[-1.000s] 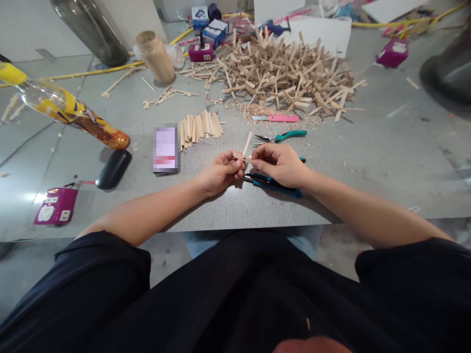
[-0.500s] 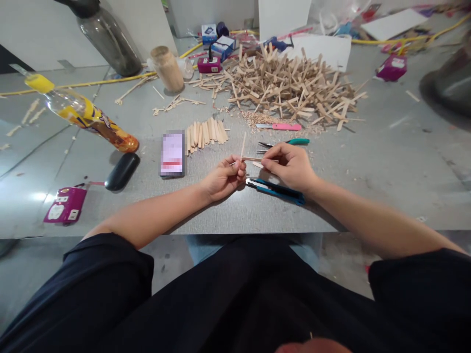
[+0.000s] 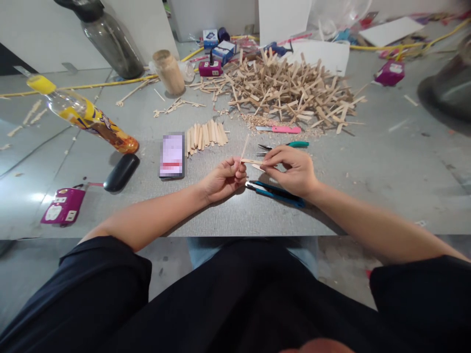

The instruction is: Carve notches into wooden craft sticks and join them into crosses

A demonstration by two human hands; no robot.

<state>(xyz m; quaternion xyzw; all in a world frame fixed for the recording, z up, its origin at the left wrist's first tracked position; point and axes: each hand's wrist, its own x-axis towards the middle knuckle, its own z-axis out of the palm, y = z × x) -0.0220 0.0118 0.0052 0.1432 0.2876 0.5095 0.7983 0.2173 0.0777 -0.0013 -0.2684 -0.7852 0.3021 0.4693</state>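
Observation:
Two thin wooden craft sticks meet at my left hand (image 3: 228,176), whose thumb and fingers are closed on them. One stick (image 3: 245,145) points up and away from me; the other craft stick (image 3: 253,161) lies crosswise toward my right hand (image 3: 290,168). My right hand pinches that crosswise stick at its right end. Below the hands a teal utility knife (image 3: 275,192) lies on the table, its front end near my left fingertips. Pliers with green handles (image 3: 299,144) lie just behind my right hand, partly hidden. A pale stick piece (image 3: 256,167) lies under the crosswise stick.
A large heap of craft sticks (image 3: 290,88) covers the back middle, with a pink knife (image 3: 286,130) before it. A row of sticks (image 3: 208,135) lies beside a phone (image 3: 172,154). At left stand a drink bottle (image 3: 97,122) and a black case (image 3: 122,172).
My right hand has shifted slightly and its fingers have changed their hold, showing more of the crosswise stick. The upright stick leans a little more to the right. My left hand stays nearly still.

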